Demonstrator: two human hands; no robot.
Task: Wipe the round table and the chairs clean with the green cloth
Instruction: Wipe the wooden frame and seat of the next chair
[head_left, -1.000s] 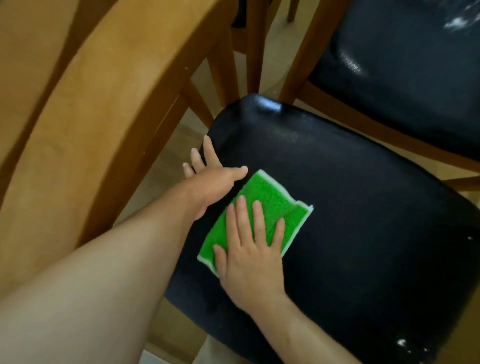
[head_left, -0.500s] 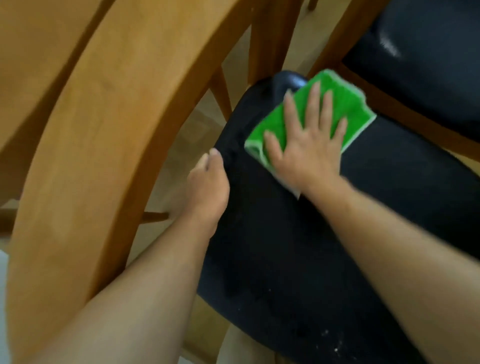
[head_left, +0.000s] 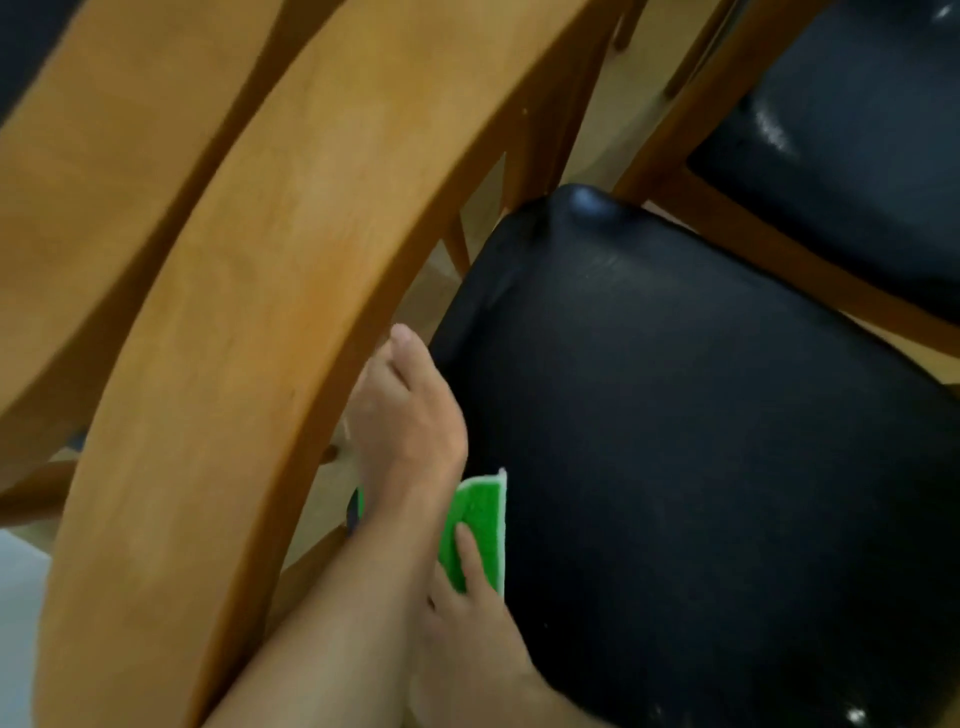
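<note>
A black padded chair seat (head_left: 701, 441) fills the middle and right of the view. The green cloth (head_left: 475, 525) with a white edge lies on the seat's near left part. My right hand (head_left: 467, 608) presses flat on the cloth, and my left forearm hides most of both. My left hand (head_left: 405, 410) rests along the seat's left edge with its fingers over the side, partly out of sight. The curved wooden backrest (head_left: 249, 338) of this chair rises at the left.
A second chair with a black seat (head_left: 852, 145) and wooden frame (head_left: 779, 260) stands at the back right. Another wooden backrest (head_left: 93, 182) lies at the far left. Light floor shows between the chair legs.
My right hand has dragged the green cloth from the seat's far corner back to the near left part. My left hand has stayed at the seat's left edge.
</note>
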